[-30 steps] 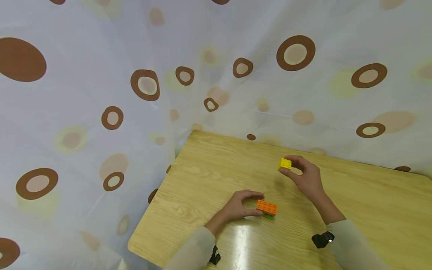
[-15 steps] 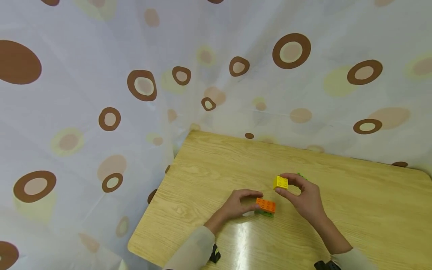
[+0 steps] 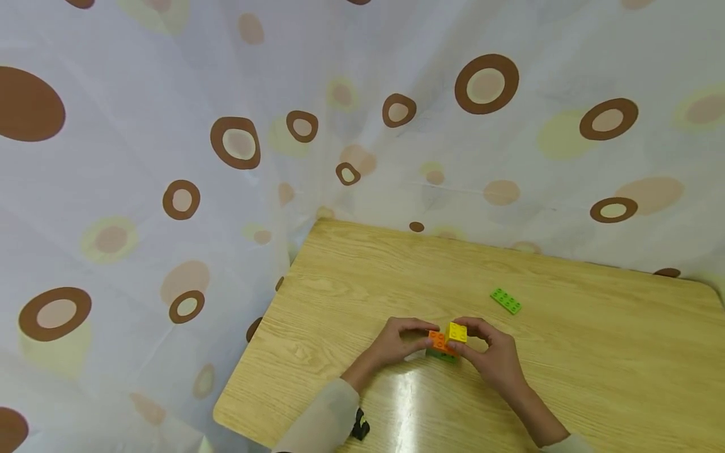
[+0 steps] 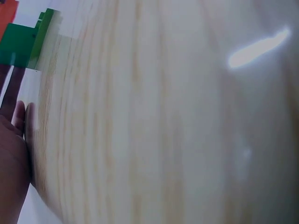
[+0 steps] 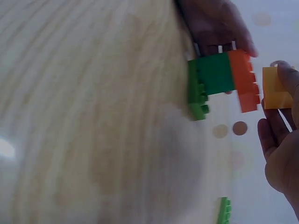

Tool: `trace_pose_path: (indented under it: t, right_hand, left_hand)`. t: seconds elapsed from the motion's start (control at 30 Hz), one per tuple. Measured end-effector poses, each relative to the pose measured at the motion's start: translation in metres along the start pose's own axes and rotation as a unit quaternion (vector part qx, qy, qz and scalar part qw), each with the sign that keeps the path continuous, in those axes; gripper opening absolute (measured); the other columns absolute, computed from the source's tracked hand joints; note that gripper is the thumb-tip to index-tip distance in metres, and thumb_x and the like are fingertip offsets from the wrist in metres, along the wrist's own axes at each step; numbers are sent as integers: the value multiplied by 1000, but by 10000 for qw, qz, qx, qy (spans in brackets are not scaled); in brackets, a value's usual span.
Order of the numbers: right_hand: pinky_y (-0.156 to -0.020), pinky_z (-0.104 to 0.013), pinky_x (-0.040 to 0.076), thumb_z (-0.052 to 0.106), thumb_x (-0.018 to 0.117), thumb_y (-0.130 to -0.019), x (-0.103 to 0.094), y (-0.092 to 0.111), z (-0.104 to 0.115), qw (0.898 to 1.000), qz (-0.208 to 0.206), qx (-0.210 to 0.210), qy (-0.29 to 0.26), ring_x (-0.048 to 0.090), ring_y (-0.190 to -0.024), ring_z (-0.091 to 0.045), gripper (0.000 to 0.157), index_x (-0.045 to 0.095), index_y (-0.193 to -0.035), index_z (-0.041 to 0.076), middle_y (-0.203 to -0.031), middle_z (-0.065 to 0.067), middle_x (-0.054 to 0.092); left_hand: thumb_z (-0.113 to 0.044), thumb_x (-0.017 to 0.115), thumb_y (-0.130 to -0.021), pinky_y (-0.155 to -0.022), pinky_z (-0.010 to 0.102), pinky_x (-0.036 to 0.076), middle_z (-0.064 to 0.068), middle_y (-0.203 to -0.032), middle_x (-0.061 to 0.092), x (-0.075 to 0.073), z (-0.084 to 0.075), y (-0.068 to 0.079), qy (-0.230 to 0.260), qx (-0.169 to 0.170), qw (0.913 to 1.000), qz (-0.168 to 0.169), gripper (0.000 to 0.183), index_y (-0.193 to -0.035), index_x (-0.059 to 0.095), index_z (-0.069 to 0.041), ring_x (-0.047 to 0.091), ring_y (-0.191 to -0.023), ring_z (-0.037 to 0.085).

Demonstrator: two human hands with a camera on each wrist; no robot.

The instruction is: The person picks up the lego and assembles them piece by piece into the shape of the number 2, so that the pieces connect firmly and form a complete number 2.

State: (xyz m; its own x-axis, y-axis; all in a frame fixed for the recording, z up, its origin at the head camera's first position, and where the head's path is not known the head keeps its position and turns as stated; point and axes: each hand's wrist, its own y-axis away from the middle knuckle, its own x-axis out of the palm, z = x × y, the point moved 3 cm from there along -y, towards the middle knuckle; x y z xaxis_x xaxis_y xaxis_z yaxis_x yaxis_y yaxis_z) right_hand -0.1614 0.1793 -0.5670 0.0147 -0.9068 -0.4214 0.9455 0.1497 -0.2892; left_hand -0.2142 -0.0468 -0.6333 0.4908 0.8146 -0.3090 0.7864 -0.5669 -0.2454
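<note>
- The yellow brick [image 3: 456, 332] sits just above the right end of the orange brick [image 3: 437, 340], near the front middle of the wooden table [image 3: 595, 352]; in the right wrist view a narrow gap shows between the yellow brick [image 5: 275, 93] and the studs of the orange one [image 5: 245, 81].
- The right hand [image 3: 493, 358] pinches the yellow brick between thumb and curled fingers [image 5: 287, 77].
- The orange brick lies on top of a dark green brick [image 5: 216, 73], which in turn sits on a light green plate [image 5: 196, 95]; the stack stands on the table.
- The left hand [image 3: 396, 343] holds the stack from the left side, fingers curled round its far edge and the thumb at its near edge.
- In the left wrist view only the edge of the left hand [image 4: 11, 154] and a corner of the green and orange stack show.
- A separate light green plate [image 3: 506, 301] lies flat on the table, beyond and to the right of the hands, well apart from the stack.
- A pale curtain with brown rings [image 3: 238, 141] hangs behind and to the left of the table.
</note>
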Motion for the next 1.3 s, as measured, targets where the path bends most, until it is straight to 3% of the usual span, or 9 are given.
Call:
trace_pose_path:
  t: [0.17, 0.33, 0.53, 0.63, 0.87, 1.1, 1.3]
  right_hand:
    - [-96, -14, 50, 11, 92, -82, 7, 6, -9, 9992, -76, -169, 357, 72, -101, -10, 48, 74, -126, 18, -118, 0, 78]
    - [-86, -32, 62, 8, 95, -76, 8, 6, -8, 9962, -192, -485, 693, 73, -100, -14, 52, 74, -124, 16, -117, 1, 78]
    - [-79, -43, 64, 1, 95, -74, 8, 6, -5, 9948, -190, -752, 654, 75, -93, -15, 55, 73, -124, 9, -113, -3, 79]
    - [-78, -41, 64, -1, 95, -73, 9, 7, -6, 9941, -177, -851, 645, 75, -91, -16, 57, 72, -124, 8, -113, -4, 79]
    - [-88, -14, 55, -2, 95, -71, 8, 8, -7, 9924, -166, -941, 780, 75, -92, -14, 57, 73, -123, 7, -114, -4, 78]
    - [-82, -36, 63, -4, 96, -69, 5, 13, -8, 9908, -153, -981, 923, 75, -91, -19, 58, 72, -121, 5, -113, -4, 78]
    - [-85, -37, 62, 1, 96, -72, 4, 12, -12, 9892, 48, -924, 1138, 75, -96, -21, 52, 73, -118, 9, -112, -3, 78]
  left_hand:
    - [-16, 75, -101, -105, 31, 53, -1, -123, 77, 0, 0, 0, -181, 8, 9998, -23, 26, -126, 78, -9, 70, -114, 7]
    - [-17, 76, -100, -103, 29, 54, -1, -121, 78, -1, -1, -1, -189, -102, 9998, 13, 25, -125, 78, -9, 71, -112, 5]
    - [-18, 76, -100, -102, 29, 55, 0, -121, 78, 0, -2, -2, -153, -138, 9998, 57, 26, -125, 78, -8, 71, -112, 5]
    - [-17, 76, -100, -100, 28, 55, -1, -121, 78, 0, -2, -1, -165, -114, 9998, 41, 26, -124, 78, -9, 71, -111, 5]
    - [-16, 76, -100, -100, 28, 55, 1, -120, 78, 2, -3, 0, -114, -158, 9998, 55, 26, -125, 78, -8, 71, -110, 5]
    - [-18, 74, -102, -101, 29, 55, 3, -120, 78, 7, -2, 1, -158, -123, 9997, 158, 27, -126, 77, -7, 72, -110, 7]
    - [-11, 76, -99, -97, 29, 57, 4, -117, 79, 7, -3, 0, -23, -67, 10000, -64, 23, -122, 79, -7, 72, -106, 7]
